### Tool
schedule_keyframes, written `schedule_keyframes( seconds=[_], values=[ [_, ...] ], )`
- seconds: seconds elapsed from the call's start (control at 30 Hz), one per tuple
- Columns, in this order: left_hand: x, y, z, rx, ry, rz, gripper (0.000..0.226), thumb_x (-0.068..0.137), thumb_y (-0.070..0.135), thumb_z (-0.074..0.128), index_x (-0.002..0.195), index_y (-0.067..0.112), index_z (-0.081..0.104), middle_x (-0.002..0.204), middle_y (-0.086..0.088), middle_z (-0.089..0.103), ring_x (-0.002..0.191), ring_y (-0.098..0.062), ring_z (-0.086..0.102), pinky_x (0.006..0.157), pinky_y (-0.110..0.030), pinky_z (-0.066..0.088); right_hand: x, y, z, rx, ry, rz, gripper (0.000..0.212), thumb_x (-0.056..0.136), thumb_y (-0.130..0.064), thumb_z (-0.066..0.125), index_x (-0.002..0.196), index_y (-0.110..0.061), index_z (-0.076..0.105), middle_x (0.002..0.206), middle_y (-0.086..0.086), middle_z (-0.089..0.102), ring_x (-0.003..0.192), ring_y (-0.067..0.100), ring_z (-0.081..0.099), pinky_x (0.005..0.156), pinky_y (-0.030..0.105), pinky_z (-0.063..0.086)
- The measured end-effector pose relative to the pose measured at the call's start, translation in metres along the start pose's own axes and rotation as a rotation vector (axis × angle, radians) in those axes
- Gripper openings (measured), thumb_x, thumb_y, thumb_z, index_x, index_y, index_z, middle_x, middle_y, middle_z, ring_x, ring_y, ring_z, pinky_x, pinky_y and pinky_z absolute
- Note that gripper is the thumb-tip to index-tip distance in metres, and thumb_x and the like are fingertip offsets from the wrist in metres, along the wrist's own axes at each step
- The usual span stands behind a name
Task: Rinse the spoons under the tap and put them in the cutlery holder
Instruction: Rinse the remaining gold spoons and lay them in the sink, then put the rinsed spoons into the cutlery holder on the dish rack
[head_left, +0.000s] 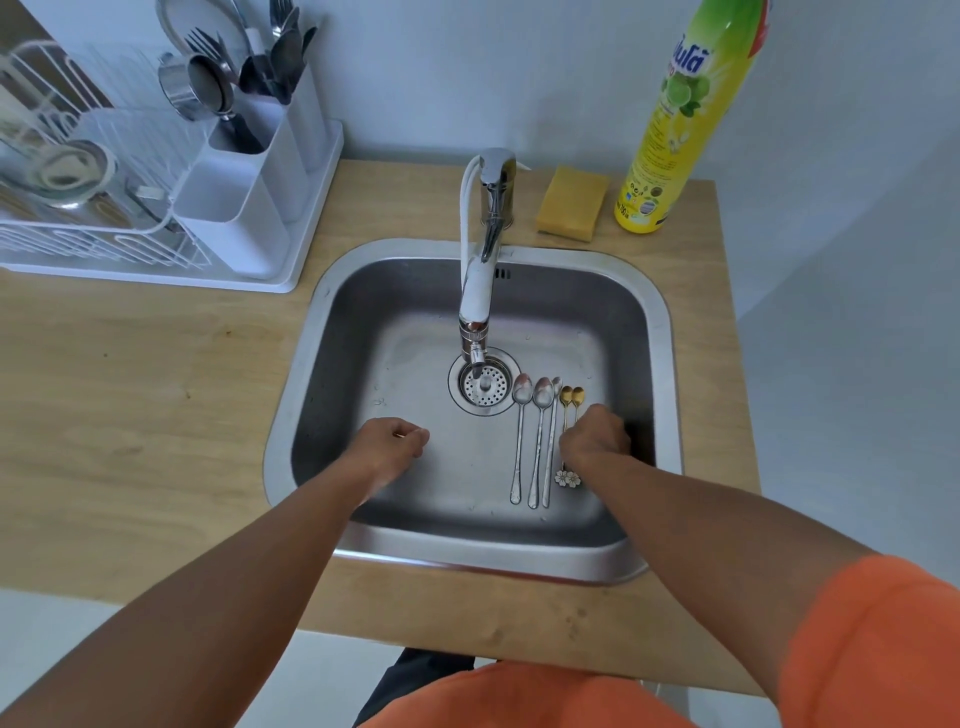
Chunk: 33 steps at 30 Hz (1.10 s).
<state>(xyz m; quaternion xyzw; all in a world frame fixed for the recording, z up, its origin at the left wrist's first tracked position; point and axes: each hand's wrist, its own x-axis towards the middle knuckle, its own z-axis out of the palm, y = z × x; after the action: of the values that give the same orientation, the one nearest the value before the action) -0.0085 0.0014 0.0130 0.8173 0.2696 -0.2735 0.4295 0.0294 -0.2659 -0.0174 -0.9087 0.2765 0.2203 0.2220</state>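
The bench (156, 395) was pale wood with a faint grain; set into it was a square steel sink (660, 332) with rounded corners and a dull brushed floor; a chrome tap (480, 280) arched over the round perforated drain (484, 385). At the back left stood a white wire dish rack (78, 228), and just beside it a white plastic cutlery holder (244, 208) with boxy compartments, forks and spoons upright in the rear one. A tall yellow-green bottle (680, 135) and a yellow block of sponge (571, 202) sat behind the sink. On the sink floor, right of the drain, lay five spoons side by side, bowls towards the tap: three long slim steel spoons (535, 441) and two short gold spoons (571, 397) with white flower ends. The left hand (389, 441) hung over the sink floor, its grip loosely curled, holding nothing visible. The right hand (595, 441) was over the gold spoons' handles, fingers curled down; whether its grip had hold of them could not be told.
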Motion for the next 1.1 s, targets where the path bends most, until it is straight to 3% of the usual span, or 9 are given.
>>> schedule_keyframes(
  seconds=[0.03, 0.13, 0.33, 0.5, 0.63, 0.73, 0.87, 1.0, 1.1],
  values=[
    [0.000, 0.004, -0.002, 0.002, -0.002, 0.011, 0.020, 0.100, 0.030, 0.066, 0.097, 0.012, 0.074, 0.103, -0.013, 0.077, 0.068, -0.018, 0.061, 0.048, -0.019, 0.038, 0.000, 0.001, 0.000, -0.007, -0.003, -0.010, 0.005, 0.091, -0.002, 0.063, 0.092, -0.006, 0.061, 0.104, 0.016, 0.070, 0.084, 0.034, 0.067, 0.063, 0.032, 0.051],
    [0.003, 0.021, -0.014, 0.044, -0.017, 0.052, 0.021, 0.101, 0.029, 0.066, 0.102, 0.010, 0.074, 0.104, -0.014, 0.076, 0.073, -0.021, 0.062, 0.053, -0.021, 0.041, -0.001, 0.003, 0.001, -0.022, -0.013, -0.029, 0.019, 0.093, -0.003, 0.060, 0.111, -0.006, 0.061, 0.109, 0.014, 0.067, 0.096, 0.035, 0.069, 0.069, 0.034, 0.055],
    [0.016, 0.082, -0.072, 0.197, 0.060, 0.246, 0.027, 0.104, 0.029, 0.059, 0.118, 0.010, 0.072, 0.110, -0.009, 0.075, 0.088, -0.020, 0.072, 0.082, -0.035, 0.053, -0.011, 0.004, -0.002, -0.046, -0.034, -0.090, 0.020, 0.097, -0.012, 0.056, 0.117, -0.010, 0.058, 0.113, 0.012, 0.065, 0.101, 0.032, 0.067, 0.078, 0.037, 0.058],
    [0.026, 0.162, -0.111, 0.414, 0.248, 0.398, 0.028, 0.101, 0.029, 0.058, 0.113, 0.013, 0.077, 0.109, -0.010, 0.076, 0.100, -0.028, 0.070, 0.086, -0.032, 0.049, -0.025, 0.009, 0.004, -0.157, -0.124, -0.203, 0.010, 0.094, -0.021, 0.055, 0.104, -0.018, 0.054, 0.113, 0.008, 0.066, 0.100, 0.029, 0.066, 0.071, 0.033, 0.049],
    [0.032, 0.227, -0.121, 0.563, 0.402, 0.549, 0.035, 0.101, 0.026, 0.054, 0.131, 0.013, 0.066, 0.136, -0.009, 0.068, 0.128, -0.032, 0.058, 0.106, -0.034, 0.042, -0.033, 0.009, 0.012, -0.194, -0.190, -0.213, 0.009, 0.090, -0.020, 0.056, 0.099, -0.021, 0.058, 0.103, 0.004, 0.066, 0.088, 0.026, 0.064, 0.071, 0.033, 0.053],
    [0.036, 0.262, -0.119, 0.639, 0.419, 0.680, 0.040, 0.104, 0.022, 0.049, 0.143, 0.016, 0.053, 0.143, -0.007, 0.063, 0.137, -0.030, 0.051, 0.114, -0.038, 0.037, -0.036, 0.009, 0.014, -0.191, -0.209, -0.213, 0.004, 0.086, -0.021, 0.056, 0.089, -0.023, 0.056, 0.090, 0.000, 0.060, 0.081, 0.025, 0.061, 0.068, 0.032, 0.051],
    [0.037, 0.290, -0.103, 0.835, 0.352, 0.727, 0.056, 0.106, 0.018, 0.044, 0.160, 0.024, 0.032, 0.165, -0.003, 0.037, 0.152, -0.027, 0.033, 0.121, -0.047, 0.031, -0.037, 0.011, 0.015, -0.175, -0.232, -0.209, 0.004, 0.087, -0.024, 0.058, 0.084, -0.024, 0.055, 0.086, -0.002, 0.059, 0.081, 0.024, 0.063, 0.065, 0.030, 0.049],
    [0.035, 0.290, -0.087, 0.952, 0.278, 0.727, 0.064, 0.100, 0.004, 0.041, 0.160, 0.026, 0.032, 0.163, -0.007, 0.039, 0.147, -0.033, 0.039, 0.113, -0.051, 0.040, -0.038, 0.016, 0.012, -0.153, -0.253, -0.202, 0.004, 0.089, -0.023, 0.057, 0.090, -0.020, 0.059, 0.096, 0.002, 0.067, 0.088, 0.025, 0.068, 0.064, 0.029, 0.048],
    [0.033, 0.279, -0.078, 0.987, 0.274, 0.771, 0.051, 0.091, -0.005, 0.038, 0.136, 0.018, 0.049, 0.140, -0.018, 0.057, 0.115, -0.040, 0.057, 0.095, -0.052, 0.052, -0.038, 0.019, 0.010, -0.132, -0.267, -0.193, 0.002, 0.089, -0.021, 0.058, 0.087, -0.019, 0.058, 0.091, 0.001, 0.064, 0.084, 0.023, 0.066, 0.057, 0.026, 0.043]
  ],
)
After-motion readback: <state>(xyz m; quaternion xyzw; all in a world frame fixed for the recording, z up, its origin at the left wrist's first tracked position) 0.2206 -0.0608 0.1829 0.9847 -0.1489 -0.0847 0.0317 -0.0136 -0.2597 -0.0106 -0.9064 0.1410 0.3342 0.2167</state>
